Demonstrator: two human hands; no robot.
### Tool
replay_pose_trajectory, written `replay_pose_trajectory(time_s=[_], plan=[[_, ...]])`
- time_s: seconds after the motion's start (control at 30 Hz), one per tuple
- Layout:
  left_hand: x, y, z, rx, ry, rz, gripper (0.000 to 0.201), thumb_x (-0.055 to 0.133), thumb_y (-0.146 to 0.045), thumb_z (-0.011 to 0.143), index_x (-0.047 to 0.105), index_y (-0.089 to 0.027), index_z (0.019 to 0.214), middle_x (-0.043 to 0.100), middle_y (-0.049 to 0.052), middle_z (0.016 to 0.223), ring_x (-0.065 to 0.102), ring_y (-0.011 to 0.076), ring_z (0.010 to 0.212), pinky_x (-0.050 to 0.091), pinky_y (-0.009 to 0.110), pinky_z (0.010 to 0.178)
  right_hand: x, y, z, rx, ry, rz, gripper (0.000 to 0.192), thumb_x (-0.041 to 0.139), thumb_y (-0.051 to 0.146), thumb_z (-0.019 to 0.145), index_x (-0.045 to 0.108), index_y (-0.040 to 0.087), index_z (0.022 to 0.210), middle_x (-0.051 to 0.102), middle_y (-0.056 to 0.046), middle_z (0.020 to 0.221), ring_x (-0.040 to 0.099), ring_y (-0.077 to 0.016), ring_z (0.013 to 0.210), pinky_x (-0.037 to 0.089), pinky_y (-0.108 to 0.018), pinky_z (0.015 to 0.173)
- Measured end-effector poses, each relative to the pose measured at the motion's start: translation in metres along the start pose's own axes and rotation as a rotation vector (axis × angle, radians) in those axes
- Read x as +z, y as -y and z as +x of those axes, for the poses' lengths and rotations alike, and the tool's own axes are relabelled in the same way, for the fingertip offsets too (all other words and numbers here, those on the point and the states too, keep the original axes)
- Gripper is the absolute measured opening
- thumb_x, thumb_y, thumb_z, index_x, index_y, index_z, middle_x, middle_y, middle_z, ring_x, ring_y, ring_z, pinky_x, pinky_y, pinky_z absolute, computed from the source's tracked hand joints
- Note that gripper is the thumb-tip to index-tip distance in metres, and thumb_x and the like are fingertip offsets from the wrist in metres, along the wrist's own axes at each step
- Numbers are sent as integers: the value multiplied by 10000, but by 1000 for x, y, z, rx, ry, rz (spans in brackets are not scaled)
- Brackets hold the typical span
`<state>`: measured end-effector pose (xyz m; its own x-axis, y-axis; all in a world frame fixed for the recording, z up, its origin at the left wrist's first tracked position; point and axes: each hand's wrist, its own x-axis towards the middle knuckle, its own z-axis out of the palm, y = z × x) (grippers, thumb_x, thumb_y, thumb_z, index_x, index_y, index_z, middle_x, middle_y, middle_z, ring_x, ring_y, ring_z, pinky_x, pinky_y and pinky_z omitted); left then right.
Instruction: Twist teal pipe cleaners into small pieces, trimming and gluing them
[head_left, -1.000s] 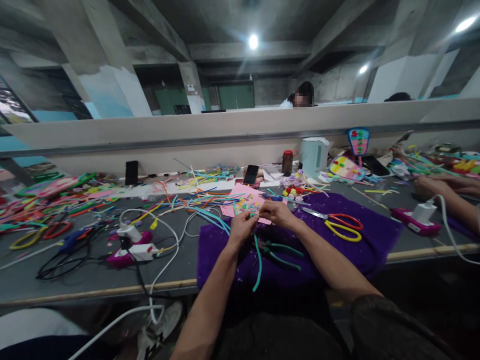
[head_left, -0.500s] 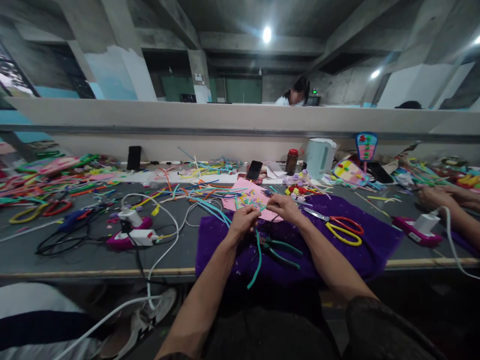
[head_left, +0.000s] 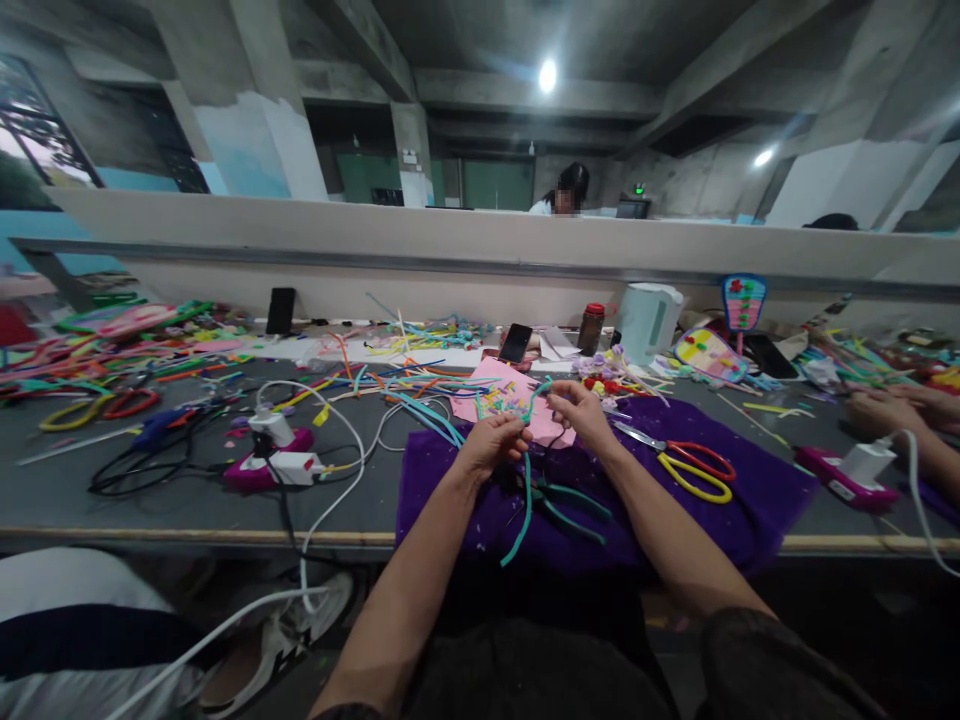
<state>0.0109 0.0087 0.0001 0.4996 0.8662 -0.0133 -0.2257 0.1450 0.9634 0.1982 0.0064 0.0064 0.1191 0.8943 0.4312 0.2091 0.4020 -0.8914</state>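
Since half a second ago the right hand (head_left: pixel 579 412) has lifted slightly and drawn a little away from the left hand (head_left: pixel 491 447), and a short teal loop now arches between them. Both hands are closed in a pinch on the teal pipe cleaner (head_left: pixel 523 500): the left hand grips it where its long tail hangs down toward the near edge of the surface (head_left: pixel 150 515), the right hand holds the upper end by the fingertips. Hands and pipe cleaner sit above the purple cloth (head_left: pixel 750 495), just near of a pink sheet (head_left: pixel 491 385) sprinkled with small coloured bits. Green-handled pliers (head_left: pixel 574 500) lie on the cloth just right of the hanging tail. Scissors with red and yellow handles (head_left: pixel 690 468) rest on the cloth farther right. To the left, a glue gun on a magenta stand (head_left: pixel 270 455) sits among white and black cables. At the far right edge, another person's hands (head_left: pixel 892 405) rest on the surface.
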Motion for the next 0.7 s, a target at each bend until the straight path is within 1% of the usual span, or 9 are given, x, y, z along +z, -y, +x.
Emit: replay_pose_trajectory(time_s=[0.07, 0.13, 0.23, 0.33, 0.43, 0.57, 0.7], plan=[[0, -1, 0, 18, -1, -42, 233, 660, -308, 663, 596, -112, 771, 614, 37, 671, 514, 50, 461, 367, 146, 396, 2, 0, -1, 35, 9, 61, 399, 596, 437, 680, 572, 153, 959, 581, 2, 660, 485, -73, 439, 350, -178, 367], [0, -2, -1, 29, -10, -69, 232, 665, -295, 660, 595, -116, 791, 609, 30, 671, 503, 42, 458, 349, 137, 387, 6, 1, -3, 48, 89, 67, 373, 590, 437, 683, 592, 148, 919, 561, 14, 605, 467, -69, 423, 338, -174, 359], [0, -1, 0, 49, -18, -53, 240, 667, -304, 657, 589, -122, 792, 610, 20, 669, 503, 41, 458, 347, 137, 388, 14, 4, -7, 35, 208, 14, 323, 584, 419, 694, 607, 154, 878, 514, 39, 518, 451, -71, 401, 333, -170, 351], [0, 3, 1, 70, -7, 2, 257, 660, -333, 661, 589, -120, 786, 615, 18, 661, 507, 45, 450, 354, 142, 387, 21, 5, -11, -39, 222, -39, 251, 590, 394, 695, 598, 155, 770, 512, 35, 533, 471, -76, 417, 337, -170, 352], [1, 6, 2, 47, -13, 66, 271, 658, -356, 659, 591, -110, 751, 625, 29, 654, 502, 47, 427, 354, 149, 373, 22, 6, -13, -92, 229, -52, 225, 581, 371, 703, 557, 153, 653, 518, 28, 558, 491, -75, 448, 357, -173, 385], [2, 6, 3, 10, 4, 36, 302, 630, -388, 685, 600, -104, 784, 633, 50, 672, 522, 59, 441, 342, 144, 352, 20, 8, -13, -35, 261, -31, 217, 546, 359, 728, 529, 156, 651, 519, 32, 507, 464, -72, 426, 352, -179, 400], [1, 4, 4, -32, 15, 10, 260, 642, -345, 685, 599, -101, 764, 612, 28, 619, 494, 42, 414, 320, 131, 338, 20, 9, -14, 5, 293, -3, 199, 534, 341, 733, 527, 154, 664, 510, 40, 486, 424, -62, 402, 318, -174, 392]])
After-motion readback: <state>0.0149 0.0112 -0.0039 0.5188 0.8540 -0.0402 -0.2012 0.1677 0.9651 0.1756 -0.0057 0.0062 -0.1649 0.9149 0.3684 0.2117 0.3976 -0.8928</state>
